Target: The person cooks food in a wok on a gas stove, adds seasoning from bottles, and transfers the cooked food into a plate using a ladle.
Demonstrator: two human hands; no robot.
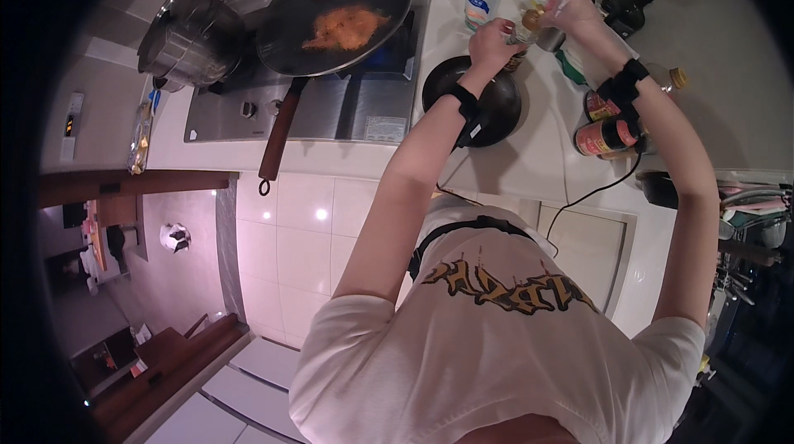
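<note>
My left hand [494, 45] is closed around a small glass jar [524, 36] at the back of the counter. Beside it, my right hand [567, 6], in a clear plastic glove, has its fingers at a round amber-coloured lid or knob [532, 18]; whether this belongs to the jar I cannot tell. A printed seasoning pouch [482, 2] stands just behind my left hand. Below that hand lies a small dark frying pan [490, 99]. Left of it, a large wok [285, 16] with a wooden handle holds orange-red food [348, 28] over the hob.
A steel pot with a glass lid [192, 34] stands on the left of the gas hob [366, 109]. Sauce bottles [605, 137] and a dark bottle [629, 12] are at the right. A black cable [589, 194] crosses the counter's front edge. Utensils [753, 208] crowd the far right.
</note>
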